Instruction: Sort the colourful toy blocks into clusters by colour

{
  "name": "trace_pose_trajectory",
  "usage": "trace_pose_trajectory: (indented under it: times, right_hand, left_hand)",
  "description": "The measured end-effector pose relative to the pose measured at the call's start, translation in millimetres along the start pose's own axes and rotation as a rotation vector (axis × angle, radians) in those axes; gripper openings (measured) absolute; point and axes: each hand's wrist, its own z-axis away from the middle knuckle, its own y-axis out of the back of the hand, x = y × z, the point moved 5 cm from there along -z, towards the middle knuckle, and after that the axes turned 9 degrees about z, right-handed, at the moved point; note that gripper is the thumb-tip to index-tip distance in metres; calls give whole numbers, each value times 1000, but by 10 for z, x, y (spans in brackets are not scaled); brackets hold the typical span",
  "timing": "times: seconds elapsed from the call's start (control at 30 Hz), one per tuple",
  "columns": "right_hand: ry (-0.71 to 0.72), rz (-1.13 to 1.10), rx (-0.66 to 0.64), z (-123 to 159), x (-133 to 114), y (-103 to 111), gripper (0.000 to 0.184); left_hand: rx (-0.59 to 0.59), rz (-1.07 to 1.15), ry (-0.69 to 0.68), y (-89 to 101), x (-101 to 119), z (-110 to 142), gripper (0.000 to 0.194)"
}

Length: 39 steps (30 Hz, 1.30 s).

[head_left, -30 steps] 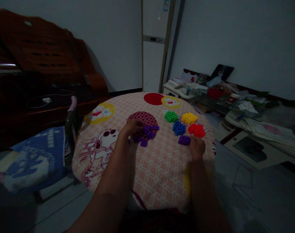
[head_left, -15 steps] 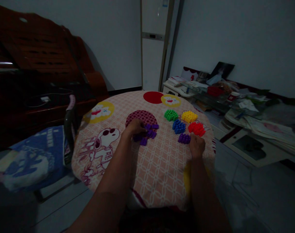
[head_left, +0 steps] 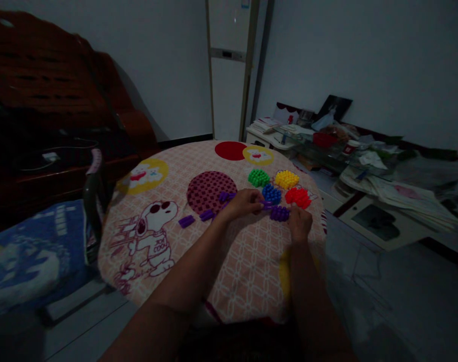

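Okay, so the left arm slants across the table [head_left: 244, 276], wrist bent a bit, with the left hand [head_left: 244, 203] pinching a purple piece [head_left: 267, 205] right by the purple pile [head_left: 279, 214], just on the near side of the blue pile [head_left: 271, 194]. Right forearm points pretty much straight ahead, and the right hand [head_left: 300, 224] sits curled at that purple pile's right end, near the red pile [head_left: 298, 197]; can't tell if it's gripping anything. Hands are apart, purple pile between them. Loose purple pieces [head_left: 186, 221] lie further left.
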Motion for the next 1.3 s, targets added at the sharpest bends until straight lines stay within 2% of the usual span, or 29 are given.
trace_pose_trajectory:
  times: [0.1,0.2,0.37,0.47,0.57,0.63,0.73,0.83,1.03,1.17,1.3]
  right_hand:
    - [-10,-50,-4,-7,21,-9,57]
    - [-15,-66,-2,-11,29,-13,57]
    - [-22,-65,-13,-17,30,-22,54]
    - [-35,-60,-10,-16,29,-19,55]
    - [-33,-55,-6,-15,23,-16,54]
    - [-29,-52,-6,-16,22,-17,54]
    - [-26,-43,-4,-19,24,-21,54]
    - [-23,-14,2,-21,24,-20,56]
    - [2,24,20,-13,12,-2,57]
    - [10,39,16,-7,-4,6,56]
    - [8,80,16,0,-33,23,55]
  left_hand:
    - [90,-117,-47,-197,-55,-76,12]
    - [174,-166,-38,-222,-138,-85,14]
    - [175,44,68,-237,-303,-91,20]
    - [182,188,130,-263,-346,-103,14]
    - [254,249,176,-289,-368,-85,8]
    - [329,235,184,-313,-376,-52,9]
    - [408,61,169,-355,-364,-3,11]
    - [384,-127,151,-394,-345,4,12]
    - [260,-237,140,-404,-352,-36,13]
    - [256,-294,119,-429,-334,-42,9]
    - [263,-309,89,-473,-308,-50,14]
